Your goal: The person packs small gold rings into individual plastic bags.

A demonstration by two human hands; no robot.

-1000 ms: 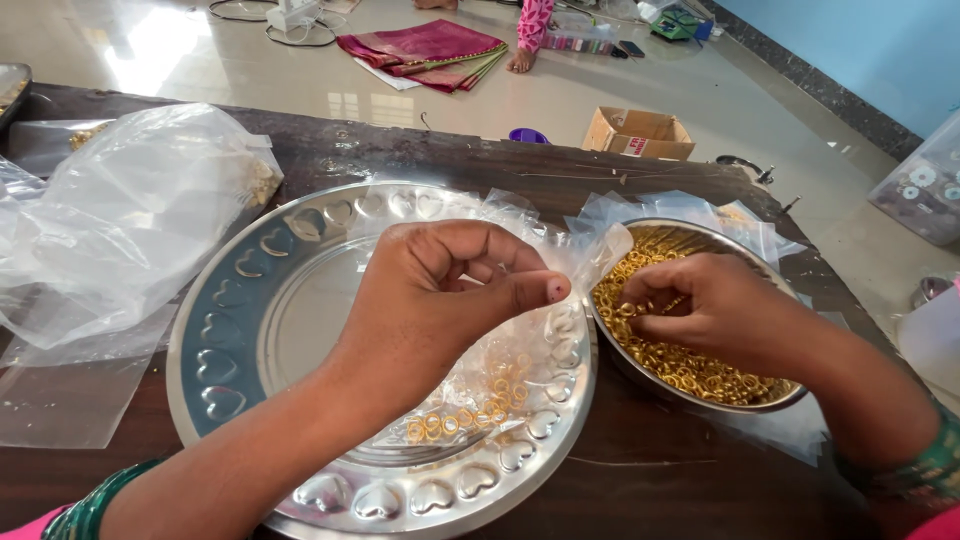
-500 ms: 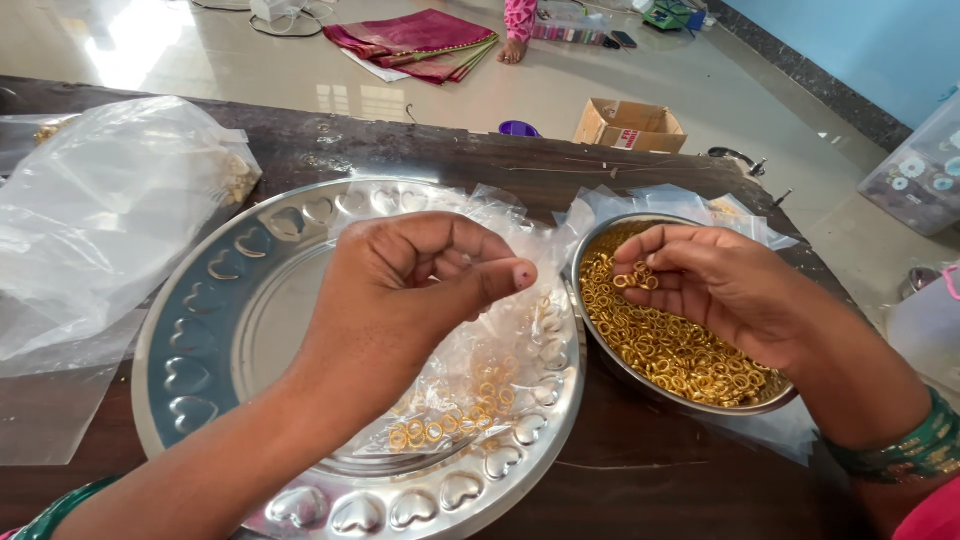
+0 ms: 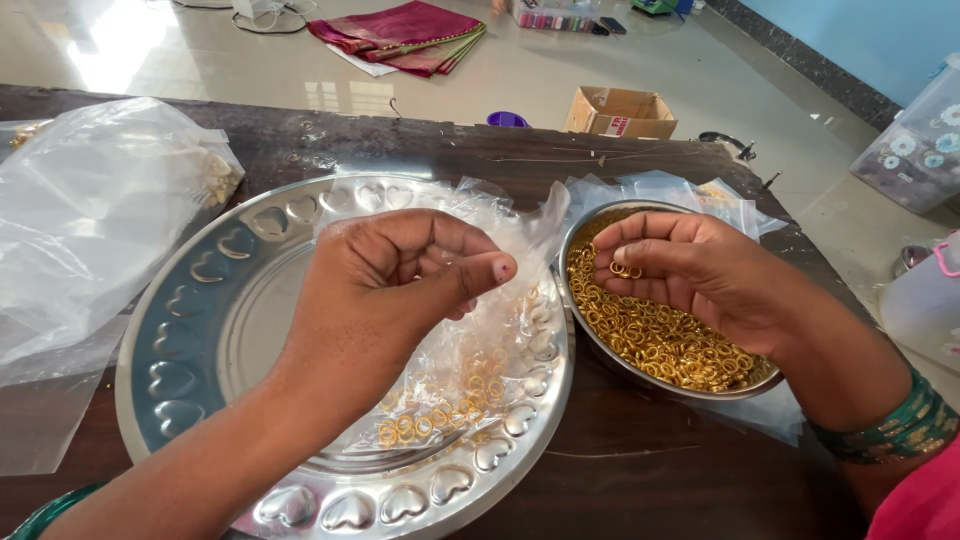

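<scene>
A few small gold rings [image 3: 627, 270] sit pinched between the thumb and fingertips of the right hand [image 3: 700, 275], which hovers over a round steel bowl [image 3: 585, 235] holding a heap of the same gold rings [image 3: 660, 340]. The heap fills the bowl's floor up to the near rim. The left hand [image 3: 400, 280] is curled over a large round steel tray [image 3: 200, 300] with heart shapes pressed into its rim. Its fingers are folded inward with the thumb laid across them, and whether anything lies inside the curl cannot be told. Under it a clear plastic bag [image 3: 480, 340] lies crumpled on the tray, with more gold rings [image 3: 430, 420] gathered at its near end.

Bowl and tray touch rim to rim, and the bowl rests on more clear plastic [image 3: 720, 200]. The left half of the tray is bare metal. Both stand on a dark wooden table [image 3: 640, 480], the tray reaching close to its near edge.

At the left a bulging clear bag [image 3: 90, 220] lies just beside the tray. Beyond the table's far edge, on the pale floor, are a small cardboard box [image 3: 620, 110], a folded maroon cloth [image 3: 400, 30] and a clear storage bin [image 3: 915, 140].
</scene>
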